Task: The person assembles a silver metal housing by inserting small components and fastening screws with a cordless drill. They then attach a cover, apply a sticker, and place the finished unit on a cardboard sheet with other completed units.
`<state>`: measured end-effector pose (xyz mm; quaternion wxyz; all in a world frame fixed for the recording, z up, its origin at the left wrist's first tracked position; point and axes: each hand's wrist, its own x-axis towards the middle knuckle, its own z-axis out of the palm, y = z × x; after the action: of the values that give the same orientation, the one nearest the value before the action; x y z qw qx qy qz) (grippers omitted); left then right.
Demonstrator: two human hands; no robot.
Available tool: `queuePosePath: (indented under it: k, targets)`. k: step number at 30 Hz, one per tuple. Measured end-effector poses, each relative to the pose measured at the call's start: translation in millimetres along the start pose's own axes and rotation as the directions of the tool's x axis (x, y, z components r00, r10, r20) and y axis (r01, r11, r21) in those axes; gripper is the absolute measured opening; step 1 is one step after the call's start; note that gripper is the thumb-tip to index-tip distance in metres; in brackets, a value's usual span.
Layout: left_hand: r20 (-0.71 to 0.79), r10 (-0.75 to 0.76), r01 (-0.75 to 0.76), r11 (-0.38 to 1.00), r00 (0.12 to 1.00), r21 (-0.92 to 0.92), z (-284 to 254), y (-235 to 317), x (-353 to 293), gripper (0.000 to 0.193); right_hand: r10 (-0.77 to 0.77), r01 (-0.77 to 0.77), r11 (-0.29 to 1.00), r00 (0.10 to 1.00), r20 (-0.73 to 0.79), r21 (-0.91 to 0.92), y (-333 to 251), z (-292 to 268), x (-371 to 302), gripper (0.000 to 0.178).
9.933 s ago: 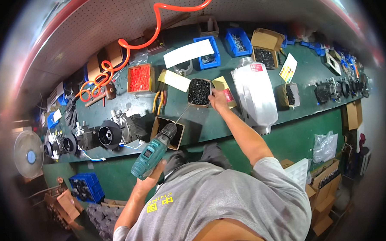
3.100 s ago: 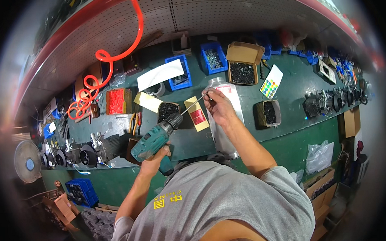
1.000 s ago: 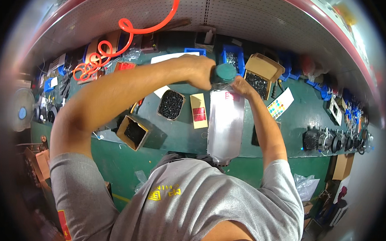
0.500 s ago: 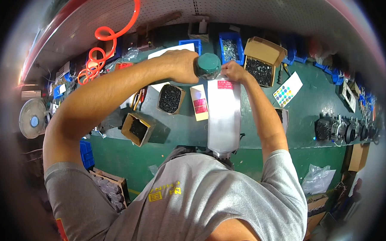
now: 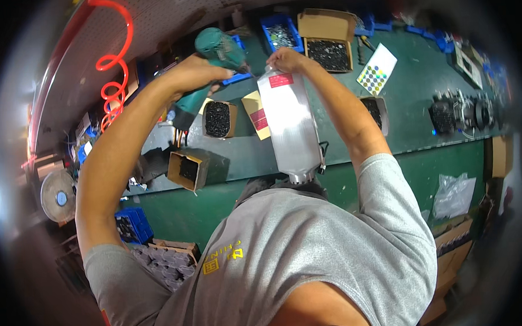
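My left hand (image 5: 196, 72) is closed round the grip of a green cordless drill (image 5: 216, 47). The drill's nose points right, and its dark battery base hangs below my hand. A long silver metal housing (image 5: 291, 118) with a red label stretches from the bench toward my body, its near end close to my waist. At its far end, my right hand (image 5: 285, 60) has its fingers pinched together against the rim. Whatever sits between those fingertips is hidden. The drill's nose is apart from the housing, a short way to its left.
On the green bench (image 5: 341, 142) stand cartons of black parts (image 5: 218, 119), (image 5: 329, 54) and a blue bin of screws (image 5: 281, 35). A sticker sheet (image 5: 377, 69) lies right, near black-and-metal assemblies (image 5: 460, 112). A red coiled hose (image 5: 116, 58) hangs at left.
My left hand has drawn the drill left, off the housing's far end, and tipped it from upright to sideways. My right hand stays at that end. The whole view has shifted.
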<state>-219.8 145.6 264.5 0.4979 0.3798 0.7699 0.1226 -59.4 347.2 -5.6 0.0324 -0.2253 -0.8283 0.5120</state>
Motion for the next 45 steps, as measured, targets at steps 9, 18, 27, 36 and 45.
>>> queuePosePath:
  k: [9,18,27,36,45]
  targets:
    - [-0.018,0.284,-0.279,0.952,0.959,0.124,13,-37,-11,0.049,0.214,0.156,0.917,0.586,-0.782,0.368,-5,15,-196,0.026]
    - [-0.040,0.328,-0.315,0.929,0.944,0.194,-25,-7,-20,0.052,0.758,-0.015,0.543,0.439,-0.482,0.840,4,189,-376,0.024]
    - [-0.512,0.553,-0.540,0.819,0.657,0.191,92,-150,-46,0.055,0.882,0.105,0.087,0.454,-0.126,0.991,-65,241,-347,0.046]
    - [-0.406,0.434,-0.325,0.893,0.804,0.311,250,-307,-31,0.070,0.884,-0.124,0.401,0.311,-0.348,0.908,-41,220,-367,0.028]
    - [-0.369,0.400,-0.167,0.834,0.839,0.525,267,-317,8,0.073,0.034,-0.512,0.848,0.313,-0.949,-0.139,24,74,-329,0.029]
